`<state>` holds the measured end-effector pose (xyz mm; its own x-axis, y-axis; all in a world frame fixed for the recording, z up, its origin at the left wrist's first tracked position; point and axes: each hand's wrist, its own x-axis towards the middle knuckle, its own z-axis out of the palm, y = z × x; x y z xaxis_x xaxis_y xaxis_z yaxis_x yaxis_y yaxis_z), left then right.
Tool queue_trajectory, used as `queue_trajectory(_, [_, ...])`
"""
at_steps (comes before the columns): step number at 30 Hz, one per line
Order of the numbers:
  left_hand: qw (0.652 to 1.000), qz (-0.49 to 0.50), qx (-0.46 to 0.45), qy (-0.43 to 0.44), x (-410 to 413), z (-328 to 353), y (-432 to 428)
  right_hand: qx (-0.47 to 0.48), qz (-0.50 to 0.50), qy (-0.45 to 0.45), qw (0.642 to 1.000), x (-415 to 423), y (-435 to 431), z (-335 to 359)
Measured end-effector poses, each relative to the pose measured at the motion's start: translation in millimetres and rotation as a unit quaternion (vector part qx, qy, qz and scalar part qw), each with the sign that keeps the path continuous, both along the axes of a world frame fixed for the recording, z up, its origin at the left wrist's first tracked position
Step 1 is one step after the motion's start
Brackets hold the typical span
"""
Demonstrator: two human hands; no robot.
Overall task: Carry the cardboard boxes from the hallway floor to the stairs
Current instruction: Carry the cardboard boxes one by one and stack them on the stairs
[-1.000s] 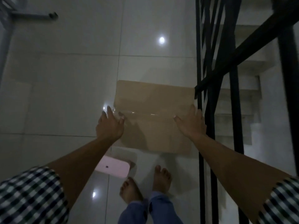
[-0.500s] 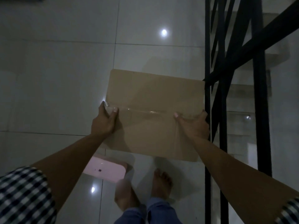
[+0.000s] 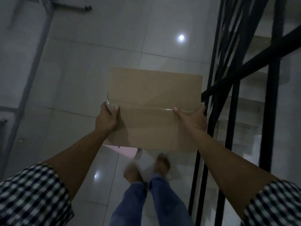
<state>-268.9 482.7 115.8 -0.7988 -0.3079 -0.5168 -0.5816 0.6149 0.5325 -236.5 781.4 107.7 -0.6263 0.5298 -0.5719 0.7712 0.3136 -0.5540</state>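
While both grip its sides, left hand and right hand hold cardboard box.

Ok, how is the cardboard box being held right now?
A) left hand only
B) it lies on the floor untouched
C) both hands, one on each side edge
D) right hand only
C: the left hand and right hand each clamp a side edge of the cardboard box.

Matt cardboard over glossy tile

The cardboard box is matt brown with a shiny clear tape strip; the floor tiles are glossy and reflective; the right-hand railing looks like dark painted metal; checked cloth sleeves.
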Motion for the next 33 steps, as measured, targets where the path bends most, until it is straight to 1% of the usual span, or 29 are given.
queue_trajectory(5, [0.996,0.091,-0.017,0.011,68.7,104.2,-49.2,-0.001,0.089,0.008,0.996,19.1,-44.8,98.1])
queue_trajectory(9, [0.986,0.161,-0.03,0.025,139.7,170.1,-93.9,-0.001,0.169,0.013,0.986,39.0,-96.9,164.2])
queue_trajectory(13, [0.968,0.245,-0.023,0.041,217.1,213.2,-145.7,0.009,0.259,0.045,0.965,63.7,-160.5,215.2])
queue_trajectory(19, [0.924,0.373,-0.034,0.075,361.6,256.4,-227.2,0.002,0.38,0.093,0.92,138.6,-280.9,267.6])
queue_trajectory(23, [0.881,0.465,-0.033,0.084,481.2,273.0,-277.2,-0.019,0.46,0.113,0.881,216.9,-368.8,289.2])
queue_trajectory(26, [0.837,0.538,-0.027,0.099,573.6,282.8,-308.8,-0.034,0.522,0.114,0.844,282.5,-434.2,300.3])
queue_trajectory(28, [0.81,0.576,-0.041,0.102,631.7,288.0,-323.7,-0.046,0.561,0.111,0.819,324.9,-472.5,307.4])
queue_trajectory(31, [0.771,0.624,-0.064,0.107,713.8,301.6,-335.4,-0.053,0.621,0.112,0.774,387.6,-524.8,318.4])
queue_trajectory(33, [0.73,0.67,-0.073,0.108,777.0,310.2,-338.6,-0.06,0.671,0.112,0.731,438.3,-564.5,326.4])
